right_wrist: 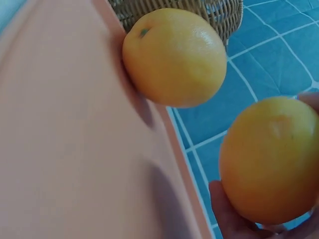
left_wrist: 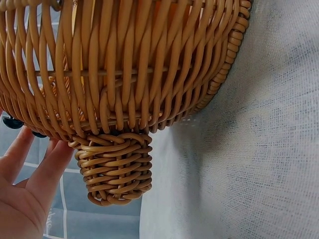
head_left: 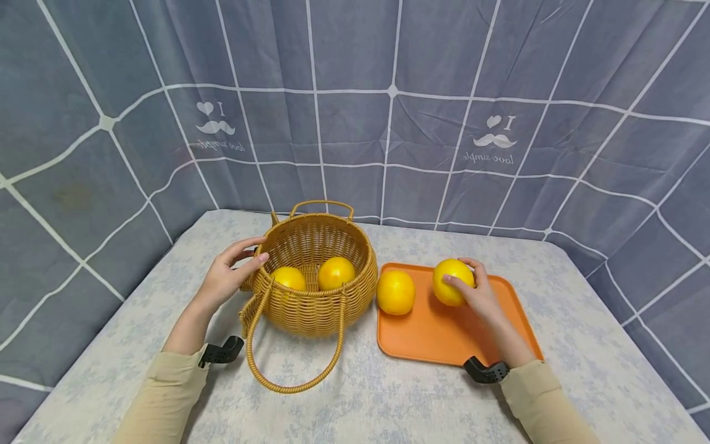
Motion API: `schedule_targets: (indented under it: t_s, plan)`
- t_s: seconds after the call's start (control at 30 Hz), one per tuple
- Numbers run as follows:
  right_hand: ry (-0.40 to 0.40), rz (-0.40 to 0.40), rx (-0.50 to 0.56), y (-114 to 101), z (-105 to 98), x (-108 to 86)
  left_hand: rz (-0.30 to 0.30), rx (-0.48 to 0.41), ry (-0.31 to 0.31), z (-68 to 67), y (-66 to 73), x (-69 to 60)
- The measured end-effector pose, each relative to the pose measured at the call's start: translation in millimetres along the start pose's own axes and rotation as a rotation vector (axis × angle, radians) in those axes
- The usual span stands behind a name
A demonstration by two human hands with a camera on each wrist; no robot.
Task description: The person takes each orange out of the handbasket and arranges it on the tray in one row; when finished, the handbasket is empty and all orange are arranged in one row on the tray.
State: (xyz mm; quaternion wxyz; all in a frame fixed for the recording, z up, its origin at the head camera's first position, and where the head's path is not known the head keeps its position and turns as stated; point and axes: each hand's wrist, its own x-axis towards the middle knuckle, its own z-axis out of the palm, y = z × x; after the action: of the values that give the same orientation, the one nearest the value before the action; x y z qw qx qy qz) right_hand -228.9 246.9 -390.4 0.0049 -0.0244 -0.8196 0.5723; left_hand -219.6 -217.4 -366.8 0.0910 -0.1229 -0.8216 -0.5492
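My right hand (head_left: 481, 297) grips an orange (head_left: 452, 282), thumb on its near side, raised over the orange tray (head_left: 427, 342). In the right wrist view, the held orange (right_wrist: 269, 162) hangs apart from the tray, which carries a shadow. A second orange (head_left: 395, 292) sits at the tray's left edge, next to the wicker basket (head_left: 310, 314). Two more oranges, one left (head_left: 289, 279) and one right (head_left: 336, 273), lie inside the basket. My left hand (head_left: 224, 274) holds the basket's left rim; its fingertips are partly hidden behind the wickerwork in the left wrist view.
One basket handle (head_left: 288, 390) hangs forward onto the patterned tablecloth (head_left: 388, 407); the other handle (head_left: 322, 201) stands up at the back. A grey curtain (head_left: 355, 123) with white lines rises behind the table.
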Motion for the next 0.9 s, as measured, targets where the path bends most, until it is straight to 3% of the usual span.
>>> schedule_targets:
  t_s: [0.2, 0.67, 0.9]
  plan:
    - [-0.029, -0.032, -0.111, 8, 5, 1.0, 0.003, 0.006, 0.000, 0.0, -0.6, 0.9]
    - [-0.059, -0.155, -0.173, 20, 14, 2.8, 0.009, 0.002, -0.002, -0.3, -1.2, 0.8]
    - [-0.071, -0.162, -0.200, 20, 17, 2.3, 0.003, -0.003, -0.002, -0.1, -1.3, 0.6]
